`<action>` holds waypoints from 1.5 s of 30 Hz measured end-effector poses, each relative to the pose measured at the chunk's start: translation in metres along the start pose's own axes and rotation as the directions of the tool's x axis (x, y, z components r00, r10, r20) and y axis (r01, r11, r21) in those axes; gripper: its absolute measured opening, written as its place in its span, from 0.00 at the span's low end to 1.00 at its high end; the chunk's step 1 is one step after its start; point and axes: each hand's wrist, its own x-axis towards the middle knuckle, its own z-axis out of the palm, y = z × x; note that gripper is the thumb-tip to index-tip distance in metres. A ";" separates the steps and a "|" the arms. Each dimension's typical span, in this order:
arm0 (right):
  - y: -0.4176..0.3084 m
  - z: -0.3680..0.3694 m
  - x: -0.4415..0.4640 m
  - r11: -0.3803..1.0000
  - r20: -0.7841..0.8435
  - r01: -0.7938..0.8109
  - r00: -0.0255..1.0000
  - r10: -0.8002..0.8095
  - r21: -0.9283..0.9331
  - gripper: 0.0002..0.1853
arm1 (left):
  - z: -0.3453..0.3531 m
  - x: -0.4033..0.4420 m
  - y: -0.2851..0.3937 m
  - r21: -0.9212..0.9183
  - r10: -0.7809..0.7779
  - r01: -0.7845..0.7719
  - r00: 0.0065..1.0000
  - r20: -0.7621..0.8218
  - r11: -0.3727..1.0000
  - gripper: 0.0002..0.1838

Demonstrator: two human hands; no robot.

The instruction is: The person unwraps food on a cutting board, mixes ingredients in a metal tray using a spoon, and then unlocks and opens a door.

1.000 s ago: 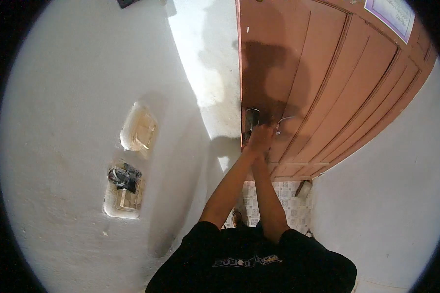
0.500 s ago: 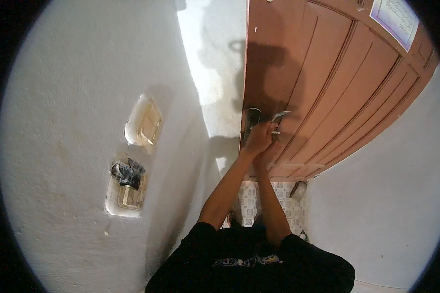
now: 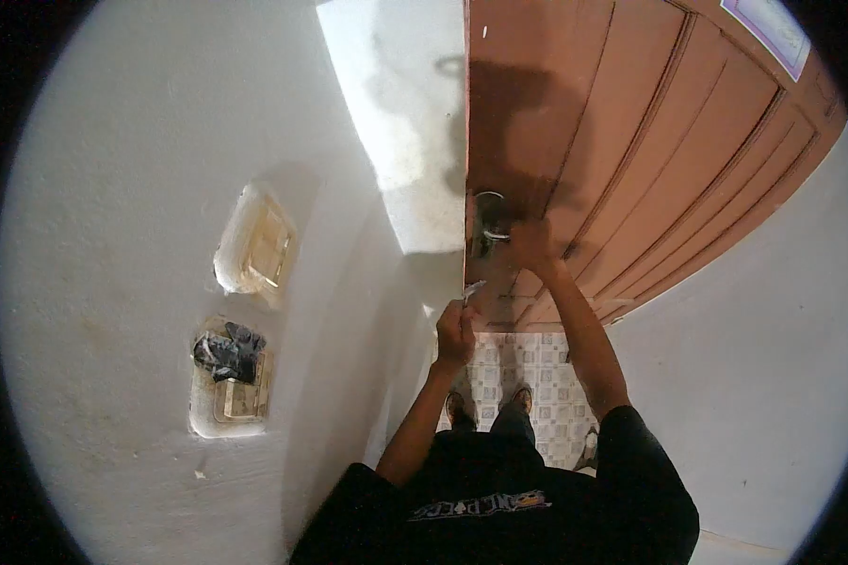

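Note:
A reddish-brown panelled door (image 3: 622,169) fills the upper right, with a dark lock plate (image 3: 484,212) near its left edge. From the plate a silvery door handle (image 3: 497,236) sticks out to the right. My right hand (image 3: 534,248), smeared by motion, is closed at the handle's outer end and hides that part. Lower and to the left, close to the door's edge, my left hand (image 3: 455,331) is closed around a thin silvery object (image 3: 474,290). Its pale tip points up and right; its kind is too small to tell.
On the left wall (image 3: 113,235) sit two pale switch plates, an upper one (image 3: 254,250) and a lower one (image 3: 242,400) with crumpled black material (image 3: 229,353) on it. Patterned floor tiles (image 3: 546,377) lie under my feet. A paper sheet (image 3: 773,33) hangs on the door.
My hands were together in front of the door and are now apart. The left has moved down and left with the silvery object; the right has risen slightly to the handle.

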 end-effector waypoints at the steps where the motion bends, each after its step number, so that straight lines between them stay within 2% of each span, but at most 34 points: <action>1: -0.002 0.008 -0.001 1.000 -0.002 0.002 1.000 -0.002 0.006 0.23 | -0.002 -0.001 -0.005 0.006 0.000 0.000 1.000 0.000 1.000 0.23; 3: -0.010 0.019 -0.010 0.887 -0.065 -0.103 0.987 0.148 0.450 0.23 | 0.000 -0.011 -0.009 -0.013 0.028 -0.028 1.000 -0.006 1.000 0.23; 4: -0.014 0.031 -0.014 0.885 -0.057 -0.104 0.988 0.146 0.454 0.23 | -0.002 -0.015 -0.006 -0.010 0.020 -0.020 1.000 -0.005 1.000 0.23; 6: -0.023 0.053 -0.016 0.776 -0.129 -0.229 0.920 0.369 0.588 0.23 | -0.006 -0.011 -0.001 -0.036 -0.015 0.015 1.000 -0.020 0.999 0.22; 7: -0.023 0.055 -0.018 0.770 -0.117 -0.239 0.919 0.376 0.591 0.23 | -0.007 -0.008 0.006 -0.033 -0.025 0.025 1.000 -0.010 0.999 0.22; 9: -0.020 0.064 -0.024 0.612 0.072 -0.368 0.889 0.452 0.700 0.23 | -0.004 -0.010 0.015 -0.101 -0.082 0.078 0.996 -0.033 0.992 0.24; 13: -0.018 0.061 -0.004 0.687 0.001 -0.305 0.914 0.405 0.659 0.23 | -0.011 -0.006 0.011 -0.066 -0.016 0.014 0.999 -0.035 0.998 0.25; 18: -0.020 0.041 -0.017 0.758 -0.024 -0.247 0.945 0.327 0.604 0.22 | -0.019 0.020 0.017 -0.007 -0.067 0.067 0.996 -0.061 0.998 0.22; 19: -0.018 0.038 -0.018 0.765 -0.013 -0.249 0.948 0.319 0.595 0.22 | -0.016 0.030 0.022 0.027 0.009 -0.009 1.000 -0.028 1.000 0.18; 20: -0.016 0.037 -0.020 0.767 -0.098 -0.181 0.948 0.303 0.616 0.21 | -0.013 0.039 0.026 0.061 0.083 -0.083 0.997 0.007 0.995 0.14; 21: -0.017 0.032 -0.025 0.766 -0.184 -0.113 0.939 0.291 0.633 0.21 | -0.007 0.049 0.033 0.056 0.069 -0.069 0.998 0.002 0.996 0.14; 22: -0.020 0.022 -0.029 0.767 -0.169 -0.120 0.943 0.287 0.631 0.21 | 0.004 0.062 0.036 0.052 0.185 -0.186 0.983 0.019 0.981 0.14; 23: -0.027 0.008 -0.035 0.839 -0.403 -0.091 0.846 0.350 0.537 0.24 | 0.015 0.073 0.039 0.046 0.303 -0.305 0.952 0.043 0.951 0.14; 24: -0.035 0.000 -0.040 0.899 -0.622 -0.093 0.692 0.367 0.427 0.28 | 0.024 0.083 0.044 0.040 0.300 -0.302 0.953 0.051 0.953 0.14; 25: -0.050 0.014 -0.048 0.899 -0.623 -0.102 0.687 0.374 0.427 0.28 | 0.033 0.097 0.048 0.045 0.353 -0.357 0.933 0.067 0.933 0.12; 27: -0.069 0.046 -0.060 0.698 -0.478 -0.103 0.656 0.584 0.709 0.28 | 0.055 0.124 0.052 0.046 0.421 -0.425 0.904 0.080 0.904 0.10; 28: -0.077 0.057 -0.064 0.513 -0.297 -0.105 0.711 0.638 0.852 0.28 | 0.064 0.133 0.053 0.105 0.466 -0.485 0.870 0.159 0.868 0.10; 29: -0.086 0.069 -0.068 0.295 -0.091 -0.138 0.758 0.646 0.946 0.28 | 0.071 0.136 0.052 0.161 0.498 -0.541 0.832 0.244 0.826 0.10; 30: -0.090 0.074 -0.068 0.100 0.082 -0.179 0.790 0.608 0.979 0.28 | 0.076 0.136 0.051 0.164 0.498 -0.543 0.830 0.250 0.824 0.10; 31: -0.090 0.078 -0.068 -0.033 0.193 -0.210 0.811 0.552 0.977 0.28 | 0.081 0.139 0.051 0.161 0.461 -0.530 0.824 0.330 0.832 0.11; 32: -0.089 0.081 -0.066 -0.064 0.217 -0.215 0.828 0.517 0.974 0.27 | 0.086 0.143 0.052 0.161 0.425 -0.521 0.809 0.406 0.838 0.12; 35: -0.095 0.093 -0.060 -0.103 0.251 -0.230 0.839 0.483 0.968 0.27 | 0.088 0.157 0.032 0.227 0.370 -0.506 0.812 0.452 0.832 0.12; 39: -0.097 0.093 -0.053 -0.106 0.254 -0.233 0.820 0.514 0.967 0.27 | 0.089 0.158 0.030 0.344 0.394 -0.524 0.836 0.381 0.779 0.12; 41: -0.093 0.092 -0.051 -0.102 0.256 -0.239 0.812 0.525 0.966 0.27 | 0.090 0.160 0.025 0.390 0.305 -0.524 0.812 0.498 0.757 0.13; 45: -0.081 0.086 -0.056 -0.081 0.250 -0.246 0.803 0.542 0.966 0.26 | 0.096 0.152 0.021 0.495 0.295 -0.534 0.825 0.481 0.686 0.13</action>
